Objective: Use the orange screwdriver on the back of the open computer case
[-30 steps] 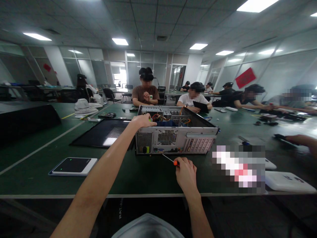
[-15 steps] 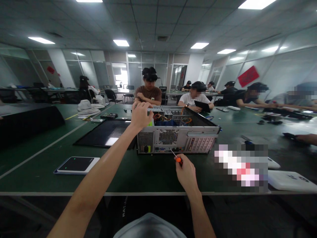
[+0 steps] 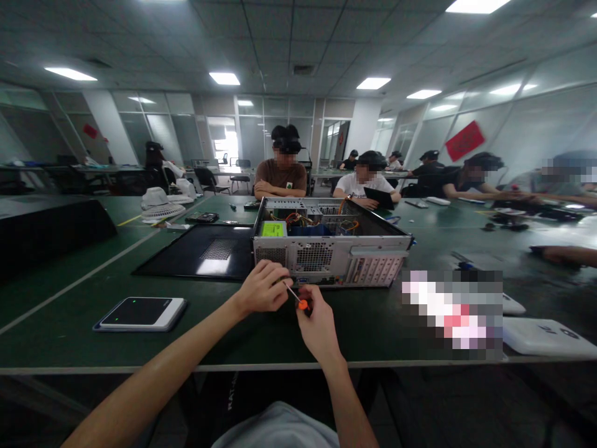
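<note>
Two-handed, gripping an orange-handled, thin-shafted metal screwdriver (image 3: 303, 305) in the right hand (image 3: 319, 323), left hand (image 3: 263, 289) curled at the tool's tip, cannot tell whether pinching anything, just before an open silver-and-black metal computer case (image 3: 342, 246): seemingly tool-handling, calling for steady aim.

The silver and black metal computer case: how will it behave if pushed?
The silver and black metal computer case is probably heavy, given the components inside. Broad and low on the green tabletop, it seems unlikely to tip. Its flat rear panel looks stiff.
</note>
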### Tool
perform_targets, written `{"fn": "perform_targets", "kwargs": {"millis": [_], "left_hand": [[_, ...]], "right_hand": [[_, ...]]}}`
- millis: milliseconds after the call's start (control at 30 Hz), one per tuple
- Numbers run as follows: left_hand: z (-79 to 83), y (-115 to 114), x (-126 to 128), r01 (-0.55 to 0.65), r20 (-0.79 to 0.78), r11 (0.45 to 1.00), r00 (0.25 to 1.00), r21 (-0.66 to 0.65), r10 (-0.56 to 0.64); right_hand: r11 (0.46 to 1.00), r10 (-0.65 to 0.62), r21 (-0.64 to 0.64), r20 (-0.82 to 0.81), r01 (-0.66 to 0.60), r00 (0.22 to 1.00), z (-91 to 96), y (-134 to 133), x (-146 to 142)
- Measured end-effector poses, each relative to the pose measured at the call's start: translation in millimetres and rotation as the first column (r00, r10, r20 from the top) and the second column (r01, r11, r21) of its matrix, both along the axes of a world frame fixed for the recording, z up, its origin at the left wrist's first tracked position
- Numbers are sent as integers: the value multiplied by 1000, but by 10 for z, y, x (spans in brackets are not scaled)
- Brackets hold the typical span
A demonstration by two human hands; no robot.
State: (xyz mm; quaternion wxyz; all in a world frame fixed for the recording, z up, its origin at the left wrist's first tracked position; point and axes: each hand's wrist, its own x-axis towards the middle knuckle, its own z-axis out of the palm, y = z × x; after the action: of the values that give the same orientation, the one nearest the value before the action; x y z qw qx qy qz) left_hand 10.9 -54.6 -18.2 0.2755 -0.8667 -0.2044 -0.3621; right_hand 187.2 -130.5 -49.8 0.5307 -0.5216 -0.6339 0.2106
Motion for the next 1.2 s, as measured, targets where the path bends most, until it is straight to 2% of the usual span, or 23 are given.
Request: {"fn": "perform_targets", "kwargs": {"millis": [133, 500, 800, 1067, 1200], "left_hand": [[-181, -75, 97, 8, -115, 991, 993, -131, -23], [-276, -102, 180, -51, -211, 941, 977, -334, -22], [-301, -93, 163, 5, -140, 954, 989, -300, -49], [-354, -76, 164, 2, -173, 970, 984, -243, -45], [-363, -71, 151, 23, -152, 963, 986, -268, -66]], "right_hand": [[999, -32, -24, 38, 33, 999, -31, -39, 23], [996, -72, -51, 27, 73, 997, -10, -70, 53], [996, -76, -50, 54, 78, 996, -3, -90, 73], [997, -52, -41, 123, 58, 991, -11, -109, 83], [998, -44, -41, 159, 51, 986, -7, -116, 68]]}}
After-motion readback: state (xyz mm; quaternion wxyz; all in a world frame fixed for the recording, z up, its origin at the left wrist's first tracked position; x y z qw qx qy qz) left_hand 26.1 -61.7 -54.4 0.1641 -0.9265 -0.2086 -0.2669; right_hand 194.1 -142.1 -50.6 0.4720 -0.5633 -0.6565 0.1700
